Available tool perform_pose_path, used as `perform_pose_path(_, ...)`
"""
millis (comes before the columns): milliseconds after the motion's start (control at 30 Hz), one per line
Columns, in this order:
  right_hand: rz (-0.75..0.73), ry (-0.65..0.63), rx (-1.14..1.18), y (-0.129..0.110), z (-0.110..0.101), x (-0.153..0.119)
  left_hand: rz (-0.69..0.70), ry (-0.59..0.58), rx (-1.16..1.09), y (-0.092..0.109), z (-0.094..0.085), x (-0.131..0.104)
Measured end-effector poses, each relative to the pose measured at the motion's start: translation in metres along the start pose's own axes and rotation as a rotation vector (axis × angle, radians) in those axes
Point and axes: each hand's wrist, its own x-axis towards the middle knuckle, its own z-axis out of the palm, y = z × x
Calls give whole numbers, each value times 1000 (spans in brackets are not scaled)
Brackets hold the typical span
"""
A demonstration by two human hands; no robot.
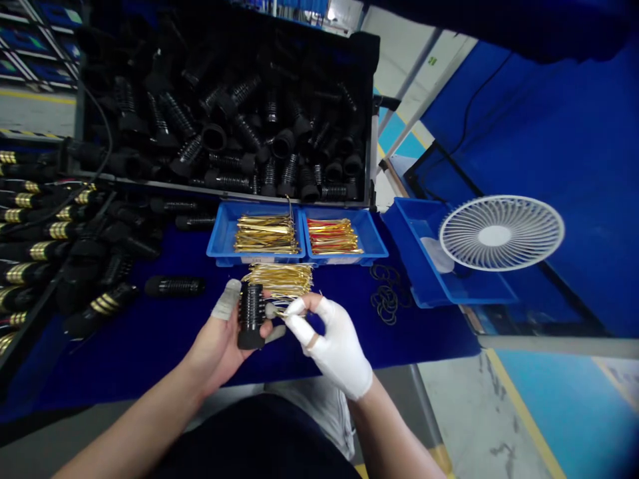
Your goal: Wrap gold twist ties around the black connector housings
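My left hand [224, 336], with a pale cover on the thumb, is wrapped round a black ribbed cylinder [252, 313] with a smooth, wider lower end. It is held roughly upright above the front of the blue table. My right hand [332, 342], in a white glove with bare fingertips, pinches the end of a thin gold-coloured strip [280, 313] close beside the cylinder's right side. Whether the strip touches the cylinder I cannot tell. Just behind both hands lies a loose pile of gold-coloured strips [282, 276], some with white parts.
Behind the pile stand a left blue tray [213, 243] of gold strips and a right blue tray [377, 243] of red-and-gold ones. A large black crate [224, 189] holds many ribbed cylinders. Black rings [387, 303] lie rightward, near a white fan [502, 233]. Gold-banded black parts [40, 251] fill the left.
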Motion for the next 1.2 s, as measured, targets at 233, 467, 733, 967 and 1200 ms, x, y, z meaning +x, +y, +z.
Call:
perform_pose_path(233, -3, -22, -47, 3, 7, 3, 80, 10, 141, -4, 12, 7)
perform_pose_path(467, -21, 14, -71, 4, 7, 5, 66, -140, 264, 6, -13, 22)
perform_pose_path(733, 96, 156, 84, 0, -4, 0, 229, -182, 364, 114, -29, 37)
perform_pose_path(967, 103, 80, 43, -7, 2, 12, 164, -101, 202, 46, 17, 11)
perform_pose_path(1200, 24, -37, -73, -7, 11, 15, 149, -18, 164, 11, 21, 2)
